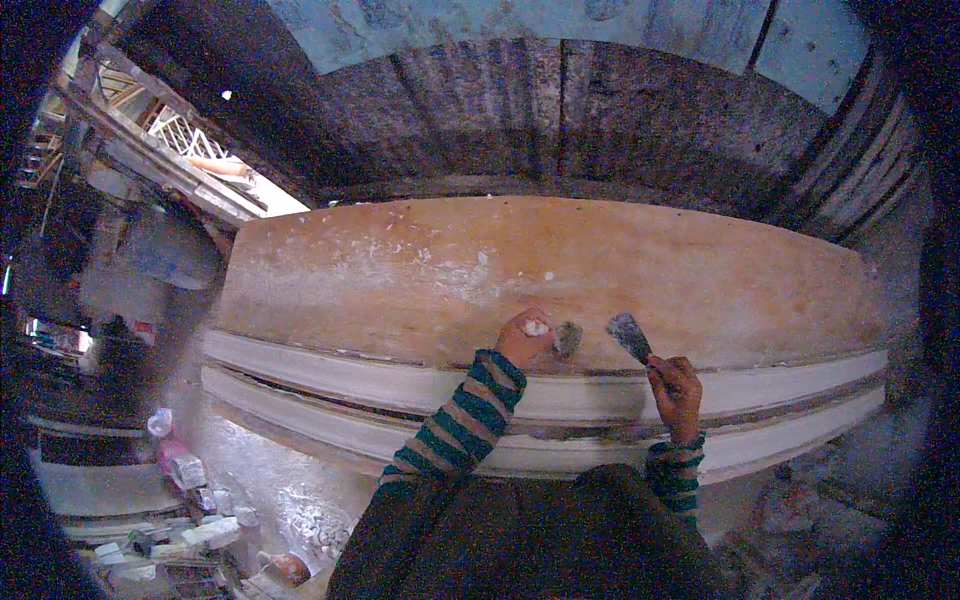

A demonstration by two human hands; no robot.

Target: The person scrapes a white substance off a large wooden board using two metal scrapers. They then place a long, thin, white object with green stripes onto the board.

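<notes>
My right hand (675, 392) is closed round the handle of a putty knife (627, 334). Its grey, smeared blade points up and left, over the wooden panel (700, 270). To the left, my left hand (520, 338) is curled over the near part of the panel. A small white lump (536, 327) shows at its fingers. From its right side sticks out a grey-green flat piece (567, 340) that looks like a scraper blade; the grip on it is hidden. Pale smears and flakes (430, 258) mark the panel's left half.
Two long white-edged boards (300, 360) run along the near side of the panel, between it and my body. A dark corrugated wall (560, 120) rises behind. White blocks and scraps (210, 530) lie on the floor at lower left. A bluish barrel-like container (170, 248) stands at left.
</notes>
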